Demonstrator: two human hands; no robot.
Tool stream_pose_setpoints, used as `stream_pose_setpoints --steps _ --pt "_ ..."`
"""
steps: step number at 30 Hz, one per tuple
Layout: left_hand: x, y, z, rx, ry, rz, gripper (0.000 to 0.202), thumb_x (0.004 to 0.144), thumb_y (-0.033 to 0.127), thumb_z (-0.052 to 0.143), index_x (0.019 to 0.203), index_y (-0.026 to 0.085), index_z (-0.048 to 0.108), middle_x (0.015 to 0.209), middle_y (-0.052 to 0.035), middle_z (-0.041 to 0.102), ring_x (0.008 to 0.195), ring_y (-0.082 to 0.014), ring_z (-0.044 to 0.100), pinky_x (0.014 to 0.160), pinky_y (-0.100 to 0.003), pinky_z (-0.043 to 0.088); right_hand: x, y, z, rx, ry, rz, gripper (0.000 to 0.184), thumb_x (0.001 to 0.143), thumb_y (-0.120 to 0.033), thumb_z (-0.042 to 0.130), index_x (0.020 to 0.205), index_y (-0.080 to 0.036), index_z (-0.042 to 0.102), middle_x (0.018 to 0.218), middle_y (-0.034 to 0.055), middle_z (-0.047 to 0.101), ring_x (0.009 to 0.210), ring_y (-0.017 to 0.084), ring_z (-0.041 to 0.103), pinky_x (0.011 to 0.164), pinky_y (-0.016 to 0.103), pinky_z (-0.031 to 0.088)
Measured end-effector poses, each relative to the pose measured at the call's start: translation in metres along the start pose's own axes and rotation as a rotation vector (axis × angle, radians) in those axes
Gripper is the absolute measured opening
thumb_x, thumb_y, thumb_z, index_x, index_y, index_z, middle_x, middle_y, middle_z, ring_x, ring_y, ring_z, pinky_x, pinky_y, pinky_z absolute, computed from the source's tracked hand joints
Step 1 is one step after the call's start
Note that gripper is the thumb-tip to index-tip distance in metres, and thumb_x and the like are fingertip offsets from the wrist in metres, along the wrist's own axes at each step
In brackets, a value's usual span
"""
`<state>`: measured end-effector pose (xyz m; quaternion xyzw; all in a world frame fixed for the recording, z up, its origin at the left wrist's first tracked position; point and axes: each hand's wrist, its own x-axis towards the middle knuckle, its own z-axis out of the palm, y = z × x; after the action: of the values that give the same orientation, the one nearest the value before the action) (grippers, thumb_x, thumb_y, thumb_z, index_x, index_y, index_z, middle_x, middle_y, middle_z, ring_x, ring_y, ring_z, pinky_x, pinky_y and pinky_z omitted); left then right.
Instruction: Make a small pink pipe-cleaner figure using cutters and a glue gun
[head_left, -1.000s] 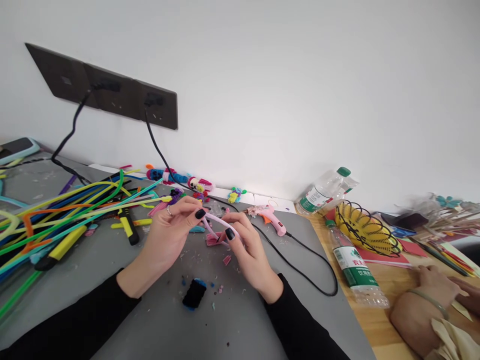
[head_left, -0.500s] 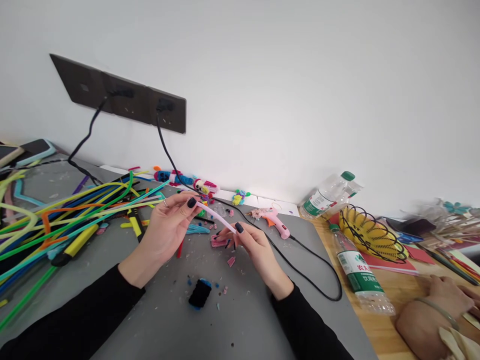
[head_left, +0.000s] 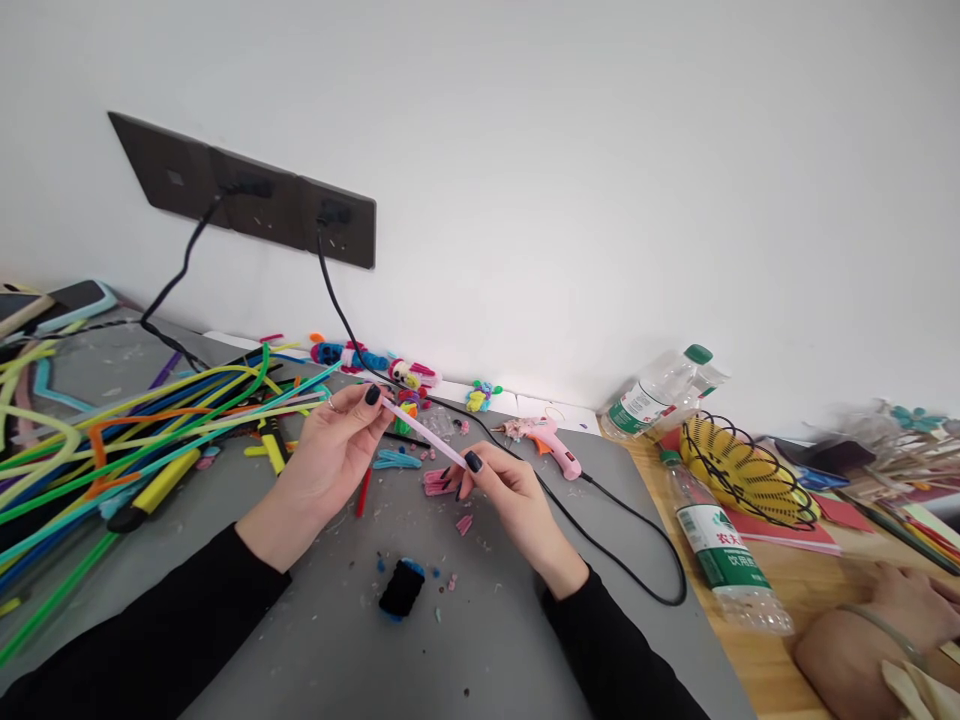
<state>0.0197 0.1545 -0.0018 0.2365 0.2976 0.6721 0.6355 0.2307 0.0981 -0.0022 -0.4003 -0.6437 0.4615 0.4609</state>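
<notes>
A pale pink pipe cleaner (head_left: pixel 424 430) is stretched straight between my two hands, above the grey mat. My left hand (head_left: pixel 337 435) pinches its upper left end between thumb and fingers. Its lower right end is pinched in my right hand (head_left: pixel 502 490). Beneath the right fingers lies a bundle of short pink pieces (head_left: pixel 436 483), partly covered by them. Nearer to me on the mat sits a small black and blue fuzzy block (head_left: pixel 402 589) among scattered fluff. Short blue pieces (head_left: pixel 397 459) and a red stick (head_left: pixel 364 493) lie by the left hand.
Many coloured pipe cleaners (head_left: pixel 187 420) are heaped at left with a yellow-handled tool (head_left: pixel 161 485). A pink glue gun (head_left: pixel 551 443) and its cord lie right of centre. Bottles (head_left: pixel 724 550), a yellow basket (head_left: pixel 742 470) and another person's hand (head_left: pixel 892 600) are at right. Small fuzzy figures (head_left: pixel 349 355) line the wall.
The pipe cleaner has gone from slightly bowed to straight, and my hands have moved slightly apart. The left fingertips have shifted a little up and left.
</notes>
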Motion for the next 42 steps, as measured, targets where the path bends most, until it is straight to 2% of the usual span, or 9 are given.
stream_pose_setpoints --steps 5,14,18,23,29,34,38,42 --pt "-0.001 0.002 0.004 -0.047 0.068 -0.045 0.023 0.058 0.01 0.097 0.067 0.018 0.078 0.072 0.0 0.075 0.069 -0.0103 0.07 0.063 -0.015 0.061 0.0 0.002 -0.004 -0.023 0.029 0.011 0.052 0.1 -0.058 0.06 0.066 -0.019 0.068 0.081 0.0043 0.064 0.077 0.016 0.059 0.07 0.029 0.043" --pt "0.002 -0.005 0.003 -0.018 0.091 -0.03 0.024 0.055 0.006 0.095 0.065 0.02 0.078 0.072 0.0004 0.076 0.068 -0.0105 0.07 0.064 -0.016 0.06 0.001 0.001 -0.002 0.004 0.124 -0.013 0.051 0.096 -0.059 0.065 0.063 -0.019 0.062 0.075 0.0024 0.061 0.071 0.014 0.055 0.065 0.028 0.042" --pt "0.002 -0.005 0.001 0.014 0.08 -0.018 0.025 0.054 0.01 0.097 0.068 0.019 0.079 0.07 0.0009 0.075 0.067 -0.0108 0.068 0.062 -0.017 0.059 0.003 0.006 -0.004 0.051 0.12 0.027 0.049 0.093 -0.062 0.067 0.068 -0.02 0.068 0.077 0.0033 0.066 0.072 0.015 0.06 0.07 0.028 0.049" --pt "0.002 -0.006 0.0 0.05 0.063 -0.014 0.033 0.047 0.018 0.103 0.071 0.018 0.081 0.072 0.0011 0.075 0.071 -0.0112 0.068 0.068 -0.019 0.06 0.004 0.013 -0.009 0.199 0.187 0.087 0.043 0.085 -0.064 0.076 0.081 -0.021 0.072 0.075 0.0017 0.07 0.067 0.015 0.064 0.068 0.028 0.054" --pt "0.001 -0.007 0.002 0.105 0.063 0.024 0.036 0.042 0.026 0.104 0.07 0.022 0.082 0.075 0.0011 0.076 0.073 -0.0122 0.07 0.071 -0.018 0.062 0.006 0.016 -0.01 0.203 0.205 0.133 0.051 0.083 -0.071 0.073 0.077 -0.02 0.074 0.075 0.0041 0.072 0.066 0.015 0.064 0.068 0.03 0.055" --pt "0.0 -0.005 0.002 0.098 0.066 0.009 0.032 0.047 0.025 0.103 0.071 0.021 0.082 0.077 0.0004 0.078 0.075 -0.0131 0.071 0.071 -0.018 0.063 0.005 0.014 -0.01 0.134 0.2 0.113 0.045 0.083 -0.065 0.076 0.076 -0.02 0.076 0.071 0.0036 0.072 0.065 0.015 0.063 0.067 0.028 0.054" --pt "-0.001 -0.003 0.003 0.091 0.025 -0.005 0.03 0.053 0.026 0.102 0.076 0.019 0.083 0.084 -0.0032 0.081 0.084 -0.0165 0.075 0.073 -0.019 0.064 0.003 0.013 -0.009 0.189 0.207 0.103 0.034 0.083 -0.055 0.081 0.091 -0.023 0.074 0.074 0.0016 0.075 0.067 0.014 0.065 0.068 0.027 0.055" --pt "-0.003 -0.003 0.005 0.09 0.009 -0.003 0.032 0.052 0.027 0.102 0.076 0.019 0.083 0.085 -0.0041 0.082 0.084 -0.0177 0.076 0.074 -0.02 0.065 0.001 0.014 -0.008 0.156 0.204 0.124 0.025 0.086 -0.043 0.078 0.102 -0.024 0.076 0.082 0.0026 0.079 0.07 0.015 0.069 0.072 0.029 0.058"
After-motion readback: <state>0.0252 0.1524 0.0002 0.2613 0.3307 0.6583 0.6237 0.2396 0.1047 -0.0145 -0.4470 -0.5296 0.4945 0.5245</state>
